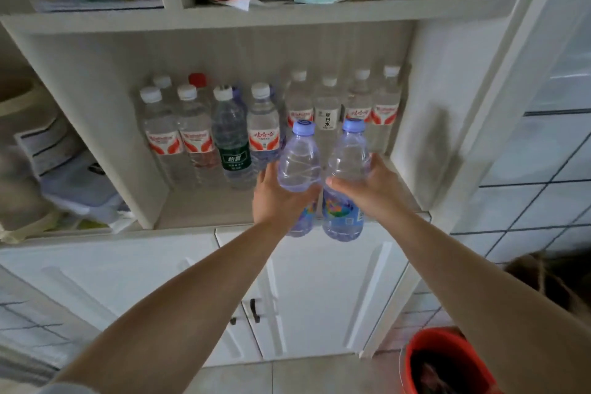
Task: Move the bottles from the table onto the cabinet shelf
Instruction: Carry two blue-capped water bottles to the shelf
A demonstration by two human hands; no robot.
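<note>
Both my hands are raised in front of the white cabinet shelf (198,211). My left hand (278,198) grips a clear bottle with a pale blue cap (299,163) around its middle. My right hand (374,189) grips a second blue-capped bottle (347,169) the same way. Both bottles stand upright, side by side, with their bases hanging just in front of the shelf's front edge. Behind them several water bottles stand in rows on the shelf, among them one with a green label (232,137) and several with red and white labels (263,128).
An upper shelf (256,14) holds boxes and papers. Left of the bottle bay, another compartment is stuffed with containers and bags (64,176). Below are white cabinet doors with dark handles (254,310). A red bucket (447,361) stands on the floor at lower right, beside a tiled wall (543,169).
</note>
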